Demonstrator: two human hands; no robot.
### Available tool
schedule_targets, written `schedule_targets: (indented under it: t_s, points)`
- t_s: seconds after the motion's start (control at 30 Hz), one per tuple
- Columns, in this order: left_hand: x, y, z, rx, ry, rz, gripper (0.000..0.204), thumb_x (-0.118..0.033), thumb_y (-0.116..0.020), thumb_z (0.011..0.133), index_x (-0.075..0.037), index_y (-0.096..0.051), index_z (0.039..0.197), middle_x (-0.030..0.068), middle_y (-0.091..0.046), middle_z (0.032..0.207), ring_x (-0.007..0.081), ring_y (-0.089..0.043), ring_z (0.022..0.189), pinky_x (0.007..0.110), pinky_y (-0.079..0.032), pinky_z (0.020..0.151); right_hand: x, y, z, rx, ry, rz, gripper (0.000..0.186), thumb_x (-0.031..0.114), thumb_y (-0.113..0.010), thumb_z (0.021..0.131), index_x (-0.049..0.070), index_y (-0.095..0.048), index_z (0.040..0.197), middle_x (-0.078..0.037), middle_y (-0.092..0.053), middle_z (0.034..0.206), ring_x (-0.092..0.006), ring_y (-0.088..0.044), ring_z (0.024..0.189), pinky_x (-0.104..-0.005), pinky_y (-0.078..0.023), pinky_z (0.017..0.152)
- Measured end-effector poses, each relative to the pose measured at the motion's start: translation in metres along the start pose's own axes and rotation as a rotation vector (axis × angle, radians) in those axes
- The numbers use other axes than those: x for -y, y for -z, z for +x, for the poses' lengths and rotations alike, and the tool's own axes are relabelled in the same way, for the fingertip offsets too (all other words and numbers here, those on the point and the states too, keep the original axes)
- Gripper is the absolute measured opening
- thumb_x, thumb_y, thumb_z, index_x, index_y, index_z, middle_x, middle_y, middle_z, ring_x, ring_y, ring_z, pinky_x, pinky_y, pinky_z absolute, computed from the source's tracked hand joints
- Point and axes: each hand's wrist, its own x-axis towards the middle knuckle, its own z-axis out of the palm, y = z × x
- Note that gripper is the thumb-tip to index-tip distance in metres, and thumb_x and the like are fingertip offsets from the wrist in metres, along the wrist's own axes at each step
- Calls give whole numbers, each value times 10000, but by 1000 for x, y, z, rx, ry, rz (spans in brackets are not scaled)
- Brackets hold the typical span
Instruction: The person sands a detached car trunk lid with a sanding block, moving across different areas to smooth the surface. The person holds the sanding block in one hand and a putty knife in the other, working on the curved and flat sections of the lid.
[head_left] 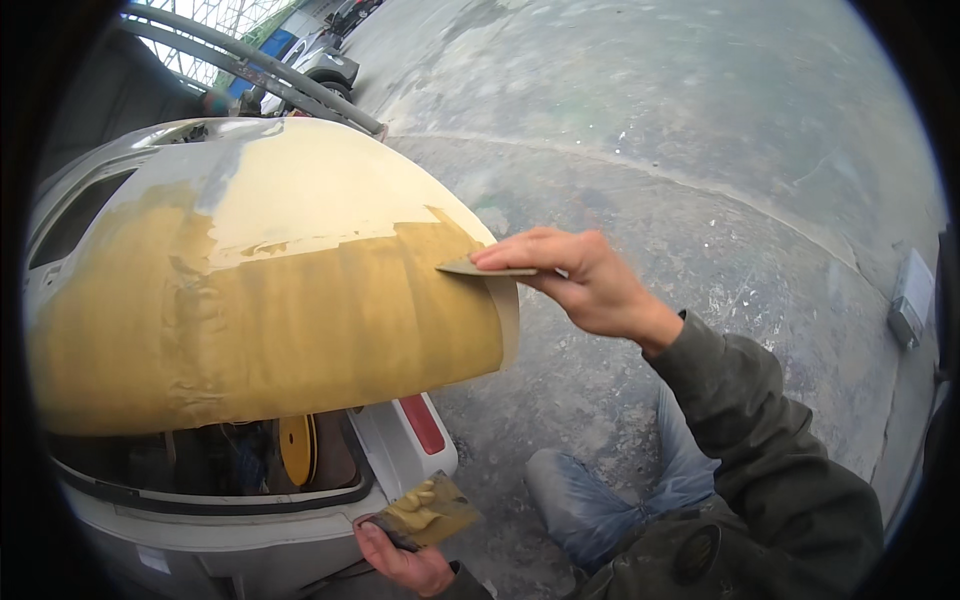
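In my right hand a thin flat putty spreader is pinched between thumb and fingers, its edge against the right side of a vehicle's curved roof panel. A wide band of tan-yellow body filler coats the panel's near part; beyond it the surface is pale cream. Lower down, my left hand grips a small flat mixing plate by its edge. Yellow filler lies smeared on the plate, which is beside the vehicle's rear corner.
Below the panel is a dark rear window opening with a yellow disc inside. A red tail light sits at the corner. Metal tubes cross behind the roof. A grey box lies on the concrete floor at right.
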Motion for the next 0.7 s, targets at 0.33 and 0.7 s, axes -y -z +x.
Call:
schedule_targets:
  t_s: [0.33, 0.7]
  points:
    - [1, 6, -5, -81, 16, -68, 400, -294, -567, 1120, 21, -563, 1366, 135, -615, 1310, 253, -616, 1223, 414, -505, 1065, 29, -71, -80, -308, 60, -307, 385, -54, -649, 921, 115, -797, 1234, -62, -781, 1279, -263, -709, 1240, -393, -542, 1022]
    - [-18, 19, -21, -39, -16, -9, 377, -287, -551, 1122, 30, -562, 1327, 147, -614, 1311, 265, -614, 1221, 426, -505, 1064, 27, -130, -117, -454, 83, -450, 433, -99, -639, 851, 59, -784, 1227, -81, -766, 1312, -270, -701, 1242, -407, -520, 997]
